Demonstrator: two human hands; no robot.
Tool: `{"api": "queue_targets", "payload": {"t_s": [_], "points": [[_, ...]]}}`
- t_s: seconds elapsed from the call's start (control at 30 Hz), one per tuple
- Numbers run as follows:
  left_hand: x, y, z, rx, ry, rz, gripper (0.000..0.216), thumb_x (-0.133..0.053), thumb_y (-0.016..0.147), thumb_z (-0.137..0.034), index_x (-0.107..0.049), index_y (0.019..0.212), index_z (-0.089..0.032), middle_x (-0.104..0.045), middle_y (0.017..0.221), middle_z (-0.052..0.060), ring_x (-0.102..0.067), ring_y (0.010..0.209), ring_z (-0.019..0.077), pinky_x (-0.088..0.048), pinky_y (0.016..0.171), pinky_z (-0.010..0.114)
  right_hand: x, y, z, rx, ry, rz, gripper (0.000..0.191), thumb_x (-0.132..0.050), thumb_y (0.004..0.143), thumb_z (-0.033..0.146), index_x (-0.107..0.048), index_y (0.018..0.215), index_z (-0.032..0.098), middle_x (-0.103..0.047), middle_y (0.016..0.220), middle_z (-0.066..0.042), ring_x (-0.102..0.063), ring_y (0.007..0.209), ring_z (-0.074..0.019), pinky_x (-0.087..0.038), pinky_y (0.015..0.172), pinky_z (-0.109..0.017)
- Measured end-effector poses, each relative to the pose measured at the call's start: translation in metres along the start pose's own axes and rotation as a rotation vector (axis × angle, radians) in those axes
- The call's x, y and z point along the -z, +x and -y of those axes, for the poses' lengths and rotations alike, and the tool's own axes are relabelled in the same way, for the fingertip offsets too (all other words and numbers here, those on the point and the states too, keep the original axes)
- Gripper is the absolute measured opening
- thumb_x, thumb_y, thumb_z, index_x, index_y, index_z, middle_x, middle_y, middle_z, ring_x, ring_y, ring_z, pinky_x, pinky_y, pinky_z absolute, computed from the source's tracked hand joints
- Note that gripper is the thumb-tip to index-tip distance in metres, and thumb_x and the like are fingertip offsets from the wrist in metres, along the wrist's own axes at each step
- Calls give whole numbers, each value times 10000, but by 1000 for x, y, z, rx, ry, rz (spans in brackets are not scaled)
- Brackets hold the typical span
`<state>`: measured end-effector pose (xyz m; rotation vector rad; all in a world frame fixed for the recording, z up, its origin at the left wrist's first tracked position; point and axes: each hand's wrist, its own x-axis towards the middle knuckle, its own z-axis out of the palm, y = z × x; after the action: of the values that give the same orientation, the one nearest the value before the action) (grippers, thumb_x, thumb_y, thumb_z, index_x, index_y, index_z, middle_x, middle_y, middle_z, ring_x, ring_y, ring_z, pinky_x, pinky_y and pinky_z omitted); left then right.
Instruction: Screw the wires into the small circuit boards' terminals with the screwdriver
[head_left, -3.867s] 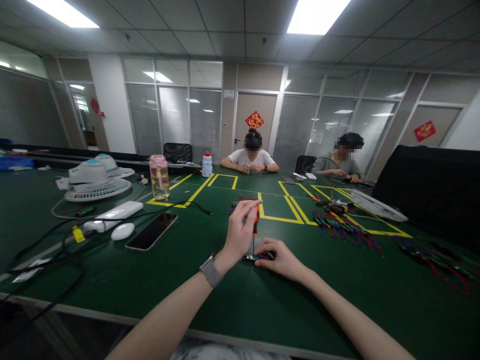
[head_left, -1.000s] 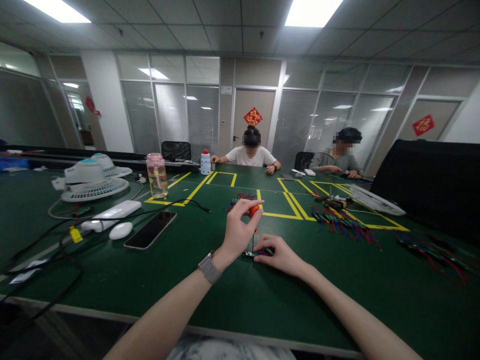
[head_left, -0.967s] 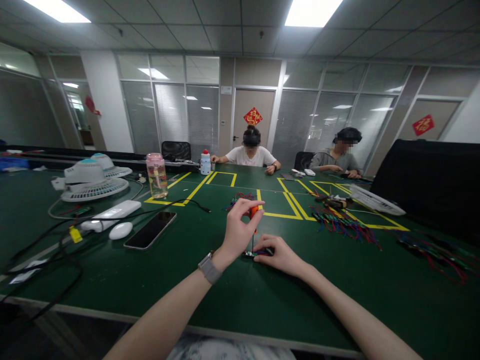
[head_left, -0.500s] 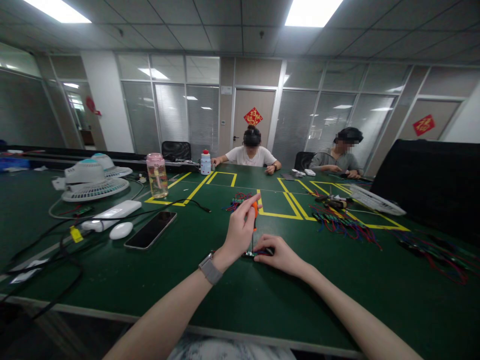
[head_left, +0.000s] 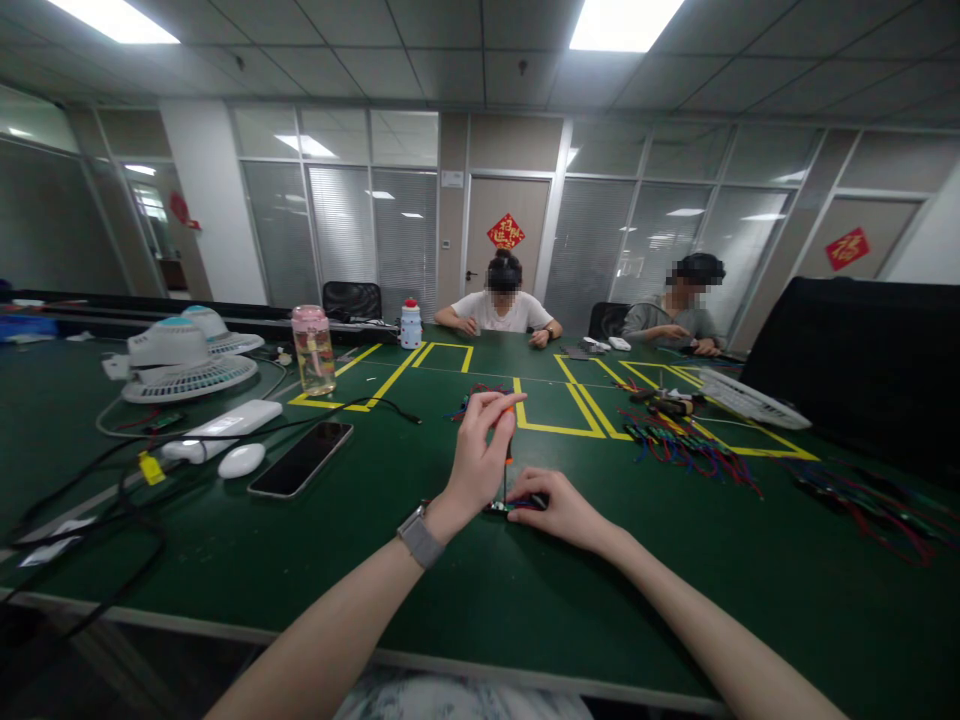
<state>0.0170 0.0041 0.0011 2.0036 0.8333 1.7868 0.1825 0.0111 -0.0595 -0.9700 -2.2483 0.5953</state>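
Observation:
My left hand (head_left: 480, 460) pinches the orange handle of a small screwdriver (head_left: 508, 455) held upright, its tip set down on a small part with coloured wires (head_left: 501, 507) on the green table (head_left: 465, 590). My right hand (head_left: 559, 508) lies on the table just to the right, fingers pressed on that small part and holding it still. A grey watch sits on my left wrist.
A black phone (head_left: 302, 458), a white mouse (head_left: 240, 460), a white power strip (head_left: 225, 425), cables, two fans (head_left: 180, 362) and a pink bottle (head_left: 314, 350) lie to the left. Bundles of coloured wires (head_left: 682, 445) lie to the right. Two people sit across the table.
My left fingers have shifted round the screwdriver handle, twisting it in place. My right hand has stayed on the small part. The person opposite has drawn their hands together.

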Motion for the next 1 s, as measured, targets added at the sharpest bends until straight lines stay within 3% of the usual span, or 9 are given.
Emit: {"api": "queue_targets", "payload": {"t_s": [0.1,0.2,0.47,0.7,0.83,1.0], "points": [[-2,1,3,33,-92,23,330,-371,963,-233,-608,1190,-216,-601,1164,71,-584,1053,171,-465,912,305,1,0,1,3,3,5,158,-725,763,273,-756,882,174,-650,844,-54,-597,748,-160,-483,736,-286],[-4,2,4,76,-140,27,319,-396,956,-243,-589,1205,-197,-630,1129,76,-631,944,155,-500,840,286,1,0,2,3,3,7,155,-728,759,260,-757,881,168,-651,841,-55,-598,748,-160,-480,737,-286],[0,0,-1,6,54,-47,215,-579,868,-254,-663,1061,-211,-596,932,41,-574,849,150,-474,751,262,0,0,3,-11,-2,6,148,-722,760,256,-757,881,178,-652,836,-51,-598,742,-161,-481,727,-284],[0,0,1,45,-55,-40,300,-387,962,-260,-652,1092,-206,-617,1101,68,-595,1013,166,-459,899,287,1,0,3,1,1,-5,142,-729,758,251,-758,873,173,-655,841,-52,-605,751,-162,-481,746,-286],[-2,0,3,86,-119,-42,277,-448,940,-270,-623,1139,-188,-658,1091,76,-631,960,169,-492,854,286,1,0,2,1,-5,1,142,-721,767,254,-759,876,171,-650,837,-53,-604,749,-162,-483,745,-289],[0,0,-1,-1,20,-60,188,-564,881,-262,-679,1020,-210,-628,957,45,-603,887,154,-480,811,268,4,-1,7,13,-13,11,164,-696,794,290,-760,895,178,-663,849,-60,-615,760,-170,-485,748,-295]]}}
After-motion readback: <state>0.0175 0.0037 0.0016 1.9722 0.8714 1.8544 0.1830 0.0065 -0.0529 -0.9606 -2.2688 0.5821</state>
